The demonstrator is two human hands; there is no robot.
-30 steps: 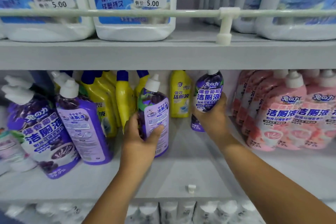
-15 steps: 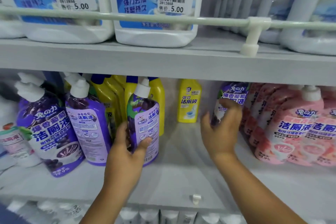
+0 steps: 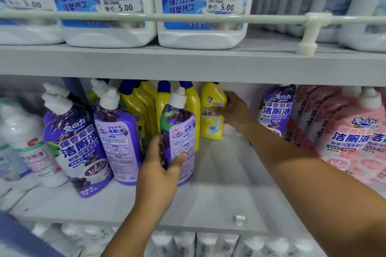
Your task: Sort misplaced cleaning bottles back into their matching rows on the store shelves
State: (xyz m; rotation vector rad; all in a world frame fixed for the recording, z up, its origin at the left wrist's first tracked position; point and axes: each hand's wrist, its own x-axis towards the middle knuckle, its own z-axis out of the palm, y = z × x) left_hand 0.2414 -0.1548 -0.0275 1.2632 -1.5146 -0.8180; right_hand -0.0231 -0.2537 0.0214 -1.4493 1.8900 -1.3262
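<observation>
- Left hand (image 3: 158,170) gripped a purple bottle (image 3: 179,142) low on its body, thumb across the label, fingers curled round its left side. Bottle stood upright on the middle shelf (image 3: 219,194), about mid-width, in front of the yellow bottles.
- Right hand (image 3: 234,110) reached toward the back of the shelf and held a lone yellow bottle (image 3: 212,115) by its right side, fingers curled round its upper body; image blurred there.
- Yellow row (image 3: 144,106), blue caps, stood at the back, just left of the lone bottle.
- Two more purple bottles (image 3: 117,135) stood left of the held one, leaning slightly.
- Another purple bottle (image 3: 276,110) stood toward the right, against the pink bottles (image 3: 351,142).
- Upper shelf carried white jugs (image 3: 200,6) with blue labels, behind a white rail (image 3: 188,17); price tags read 5.00.
</observation>
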